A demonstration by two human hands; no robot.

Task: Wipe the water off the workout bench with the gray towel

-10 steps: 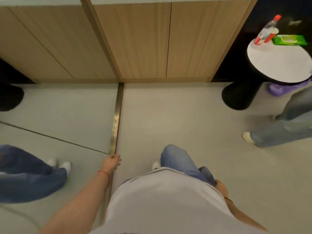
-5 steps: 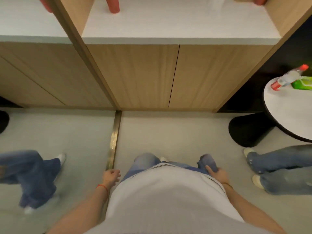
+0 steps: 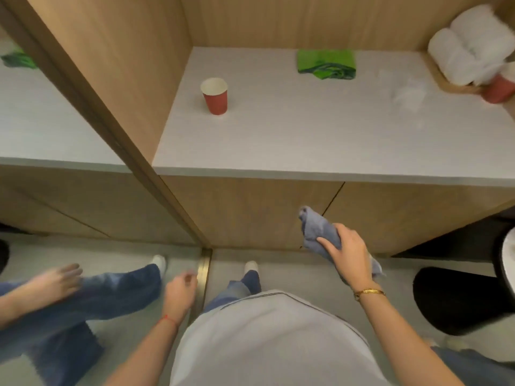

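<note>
Clenching the bunched gray-blue cloth towel (image 3: 320, 232), our right hand (image 3: 348, 254) has its grip wrapped around it, ends hanging free. Our left hand (image 3: 179, 288) hangs loosely curled, holding nothing. No workout bench shows; ahead of the grip stands the pale counter (image 3: 306, 140). We should spread the towel flat before wiping.

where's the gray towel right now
In the head view the gray towel is bunched in the right hand, right of centre, held in front of the wooden cabinet doors below the white counter.
</note>
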